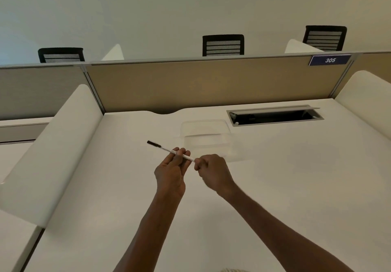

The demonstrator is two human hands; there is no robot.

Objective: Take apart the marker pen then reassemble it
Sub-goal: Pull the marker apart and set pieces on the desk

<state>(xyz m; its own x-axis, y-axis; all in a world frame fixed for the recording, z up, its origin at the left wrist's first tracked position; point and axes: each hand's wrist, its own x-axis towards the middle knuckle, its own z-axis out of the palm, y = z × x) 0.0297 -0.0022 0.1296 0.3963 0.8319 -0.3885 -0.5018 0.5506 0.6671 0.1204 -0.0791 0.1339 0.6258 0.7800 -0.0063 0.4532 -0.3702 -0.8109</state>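
A slim white marker pen (167,149) with a black cap (154,144) at its far-left end is held above the white desk (275,176), slanting down to the right. My left hand (172,171) grips the middle of the barrel with its fingers wrapped over it. My right hand (212,171) pinches the pen's right end between fingertips; that end is hidden by the fingers. The two hands are almost touching.
A clear plastic container (205,133) lies on the desk just behind the hands. A recessed cable tray (275,116) sits at the back right. Tan partition panels (211,83) and white side dividers (63,144) enclose the desk. Black chairs stand beyond.
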